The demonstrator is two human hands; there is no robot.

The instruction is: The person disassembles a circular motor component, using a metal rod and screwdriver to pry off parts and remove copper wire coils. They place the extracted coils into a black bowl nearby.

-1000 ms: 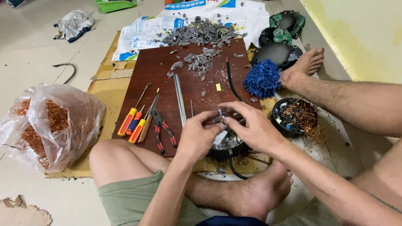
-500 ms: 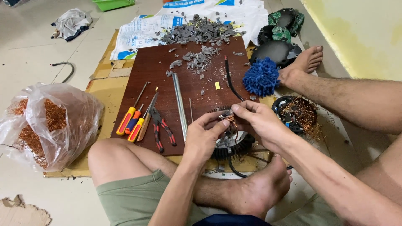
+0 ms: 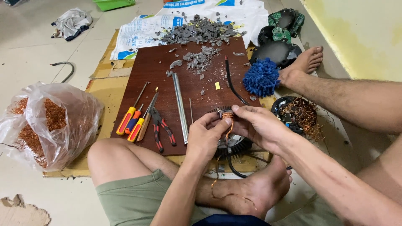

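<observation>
Copper wire [image 3: 227, 115], thin and shiny orange, sits in a small bunch on top of a round black motor part [image 3: 232, 144] with ridged edges. Left hand [image 3: 205, 138] and right hand [image 3: 259, 127] meet over it, and their fingers [image 3: 226, 122] pinch the bunch from both sides. One loose strand hangs down toward the foot [image 3: 255, 190]. The part rests at the near edge of a smooth brown wooden board [image 3: 167, 79] on the floor.
</observation>
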